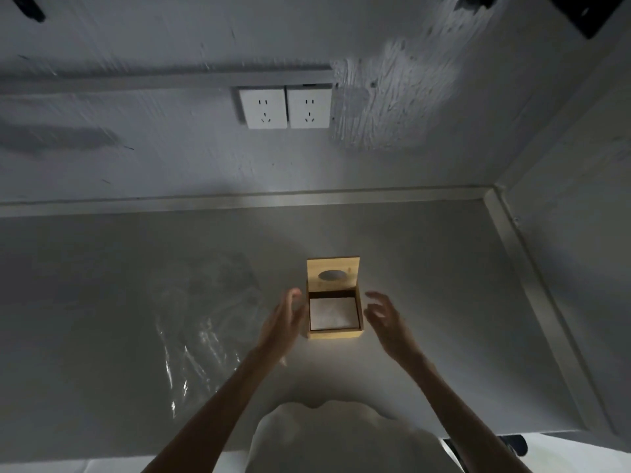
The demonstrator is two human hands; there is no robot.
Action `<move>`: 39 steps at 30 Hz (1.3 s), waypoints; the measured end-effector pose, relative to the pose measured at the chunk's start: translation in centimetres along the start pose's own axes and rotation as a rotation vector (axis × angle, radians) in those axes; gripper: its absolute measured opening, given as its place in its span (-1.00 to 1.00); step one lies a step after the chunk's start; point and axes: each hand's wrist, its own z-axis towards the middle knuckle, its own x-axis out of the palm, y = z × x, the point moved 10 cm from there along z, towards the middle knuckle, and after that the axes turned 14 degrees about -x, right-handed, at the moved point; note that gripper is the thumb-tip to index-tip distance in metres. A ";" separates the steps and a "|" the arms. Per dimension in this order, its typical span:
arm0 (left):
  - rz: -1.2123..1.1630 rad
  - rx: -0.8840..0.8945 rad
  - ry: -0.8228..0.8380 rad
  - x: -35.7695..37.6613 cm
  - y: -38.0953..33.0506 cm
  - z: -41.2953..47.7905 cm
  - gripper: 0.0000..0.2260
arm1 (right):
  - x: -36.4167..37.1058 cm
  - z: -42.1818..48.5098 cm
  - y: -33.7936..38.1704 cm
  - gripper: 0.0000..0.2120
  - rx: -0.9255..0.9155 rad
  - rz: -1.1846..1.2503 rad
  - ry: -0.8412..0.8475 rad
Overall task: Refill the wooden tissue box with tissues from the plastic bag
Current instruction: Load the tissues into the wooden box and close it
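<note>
The wooden tissue box (336, 333) stands on the grey table, its hinged lid (333, 273) raised upright at the back, with an oval slot in it. White tissues (333, 313) fill the inside of the box. My left hand (281, 322) hovers just left of the box, fingers apart, holding nothing. On the other side, my right hand (386, 319) is spread open close to the box, not touching it. A clear plastic bag (205, 315) lies flat and crumpled on the table left of the box.
The grey table (444, 302) ends at a wall behind, with a metal edge strip. Two white wall sockets (285, 108) sit above the box. A side wall closes off the right. My pale clothing (324, 435) shows at the bottom.
</note>
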 end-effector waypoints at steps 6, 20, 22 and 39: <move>-0.519 -0.568 0.402 1.1 -0.8 2.6 -0.37 | 0.9 3.6 -0.7 -0.41 0.404 0.678 0.148; -0.370 -0.232 0.177 2.9 -1.0 0.6 -0.57 | 2.3 2.8 -3.1 -0.29 0.182 0.326 -0.036; -0.319 -0.244 0.137 3.5 -0.2 0.3 -0.73 | 2.5 2.1 -3.9 -0.35 0.232 0.261 -0.095; -0.140 -0.183 0.042 2.1 -7.6 4.5 -0.70 | 1.4 7.5 0.0 -0.76 0.194 0.152 -0.242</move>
